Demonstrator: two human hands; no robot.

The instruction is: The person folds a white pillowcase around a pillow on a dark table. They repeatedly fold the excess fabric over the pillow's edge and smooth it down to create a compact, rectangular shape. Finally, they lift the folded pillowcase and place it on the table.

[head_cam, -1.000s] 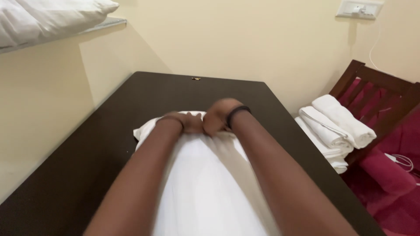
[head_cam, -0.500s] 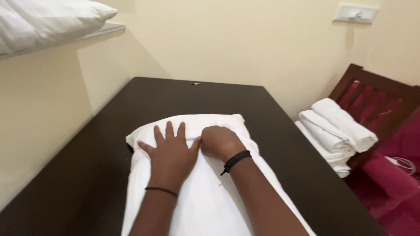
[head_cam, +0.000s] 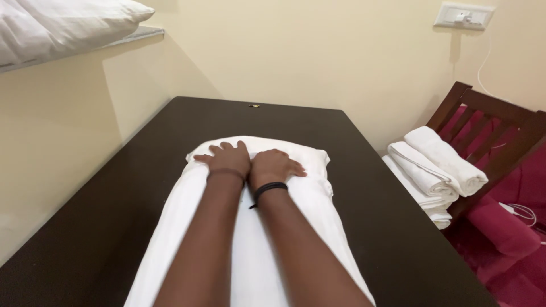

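Left hand (head_cam: 226, 160) and right hand (head_cam: 276, 166) flat, fingers spread, grasping nothing, pressing the far end of towel (head_cam: 296, 204) on table (head_cam: 142, 187). Towel's near end cut off; palms hidden, perhaps over a fold.

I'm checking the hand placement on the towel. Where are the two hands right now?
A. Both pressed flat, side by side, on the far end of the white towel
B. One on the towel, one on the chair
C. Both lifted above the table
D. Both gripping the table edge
A: the left hand and right hand lie flat, side by side, on the white towel at its far end.
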